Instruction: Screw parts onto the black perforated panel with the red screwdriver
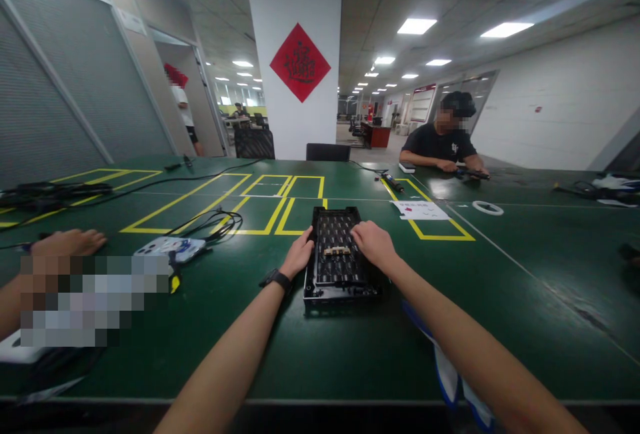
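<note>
1. Left hand [299, 252] is clamped on the left side wall of the black tray [330, 297]. Right hand [374, 242] is curled at the opposite rim, its fingertips turned inward; whether anything is pinched there cannot be told.
2. On the bench [280, 361], the tray is set about midway between the left and right edges, nearer the near edge than the far one. Inside it, between the hands, a pale strip [337, 251] is laid crosswise on the ridged floor.
3. If the tray is tilted or jolted, the strip could be slid out of line, as no fastening can be made out on it.
4. If more force is applied by one hand than by the other, the tray could be twisted or skidded across the smooth bench top.
5. Should the tray be pushed toward the far left corner, the loose cables [227, 224] could be snagged.
6. By the right forearm, fine detail of the rim is hidden, so a poorly seated part could be missed.
</note>
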The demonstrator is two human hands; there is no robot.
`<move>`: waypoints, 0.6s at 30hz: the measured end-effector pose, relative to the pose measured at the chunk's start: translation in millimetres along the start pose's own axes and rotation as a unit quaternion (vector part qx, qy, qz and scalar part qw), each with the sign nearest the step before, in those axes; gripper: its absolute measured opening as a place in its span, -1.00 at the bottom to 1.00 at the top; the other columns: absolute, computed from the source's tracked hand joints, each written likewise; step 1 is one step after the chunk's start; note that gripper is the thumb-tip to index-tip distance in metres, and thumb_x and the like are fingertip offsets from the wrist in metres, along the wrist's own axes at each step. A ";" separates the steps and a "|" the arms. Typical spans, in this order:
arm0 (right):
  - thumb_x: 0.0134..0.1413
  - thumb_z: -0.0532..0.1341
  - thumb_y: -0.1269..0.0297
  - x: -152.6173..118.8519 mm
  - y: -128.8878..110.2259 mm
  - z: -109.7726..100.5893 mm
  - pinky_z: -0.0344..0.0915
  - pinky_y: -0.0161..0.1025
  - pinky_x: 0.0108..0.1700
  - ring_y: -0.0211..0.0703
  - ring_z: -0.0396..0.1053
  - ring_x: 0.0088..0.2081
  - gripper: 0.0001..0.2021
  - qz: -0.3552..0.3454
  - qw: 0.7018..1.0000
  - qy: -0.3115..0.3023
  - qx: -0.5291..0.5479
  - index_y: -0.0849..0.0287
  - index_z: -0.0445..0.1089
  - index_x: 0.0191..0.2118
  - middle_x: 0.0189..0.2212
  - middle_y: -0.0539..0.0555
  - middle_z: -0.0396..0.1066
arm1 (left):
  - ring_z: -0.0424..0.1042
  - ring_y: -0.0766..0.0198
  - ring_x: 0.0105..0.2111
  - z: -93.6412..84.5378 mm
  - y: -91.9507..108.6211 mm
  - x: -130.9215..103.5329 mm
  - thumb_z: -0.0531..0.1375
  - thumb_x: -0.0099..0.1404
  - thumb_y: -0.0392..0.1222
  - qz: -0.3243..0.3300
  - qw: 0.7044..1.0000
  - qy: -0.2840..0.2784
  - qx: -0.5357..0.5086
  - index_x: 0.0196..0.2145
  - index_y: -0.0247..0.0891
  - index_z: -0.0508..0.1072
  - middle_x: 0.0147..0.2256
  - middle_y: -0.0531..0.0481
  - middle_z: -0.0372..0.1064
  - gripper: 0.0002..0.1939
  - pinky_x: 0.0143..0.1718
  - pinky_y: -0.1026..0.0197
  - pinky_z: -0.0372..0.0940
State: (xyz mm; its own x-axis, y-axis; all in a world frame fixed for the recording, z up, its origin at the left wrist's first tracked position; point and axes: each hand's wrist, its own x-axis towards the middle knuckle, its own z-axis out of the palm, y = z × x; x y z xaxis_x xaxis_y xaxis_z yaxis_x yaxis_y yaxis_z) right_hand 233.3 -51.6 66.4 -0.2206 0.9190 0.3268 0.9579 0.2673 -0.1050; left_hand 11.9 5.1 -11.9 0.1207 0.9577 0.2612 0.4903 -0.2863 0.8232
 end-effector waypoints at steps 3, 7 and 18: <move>0.14 0.03 0.15 13.4 -13.6 12.1 0.12 -0.27 -0.05 -0.14 0.25 -0.11 -0.71 -0.102 0.991 -0.060 0.057 0.14 0.44 -0.22 -0.23 0.13 0.40 | 0.03 0.20 0.17 1.4 -0.8 1.6 -0.03 0.13 -0.33 -0.003 1.000 0.005 -0.003 0.16 -0.30 0.12 0.17 -0.04 0.03 -0.41 0.19 0.16 -0.07; -0.01 0.20 0.22 30.8 -17.8 28.1 0.16 -0.32 -0.13 -0.16 0.31 -0.18 -0.84 -0.073 0.984 -0.096 0.129 0.17 0.48 -0.38 -0.32 0.10 0.43 | 0.04 0.21 0.16 1.8 -2.2 1.4 -0.04 0.15 -0.30 -0.010 1.000 0.009 -0.001 0.16 -0.28 0.12 0.18 -0.03 0.02 -0.42 0.19 0.14 -0.07; -0.03 0.18 0.12 -13.4 -32.7 1.2 0.27 -0.36 -0.36 -0.28 0.36 -0.42 -0.70 -0.153 0.882 -0.133 0.426 0.29 0.45 -0.32 -0.43 0.08 0.45 | 0.02 0.21 0.17 2.0 -5.6 8.6 -0.06 0.20 -0.25 -0.007 1.000 0.010 0.022 0.16 -0.26 0.11 0.19 -0.03 0.00 -0.46 0.18 0.11 -0.07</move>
State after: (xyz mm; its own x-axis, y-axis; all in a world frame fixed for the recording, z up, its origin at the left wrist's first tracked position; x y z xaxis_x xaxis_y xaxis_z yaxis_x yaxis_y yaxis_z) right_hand 204.7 -72.4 64.3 -0.5891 0.7711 0.2415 0.3859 0.5310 -0.7544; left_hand 11.8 15.0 -15.3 0.0961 0.9606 0.2608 0.5285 -0.2713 0.8044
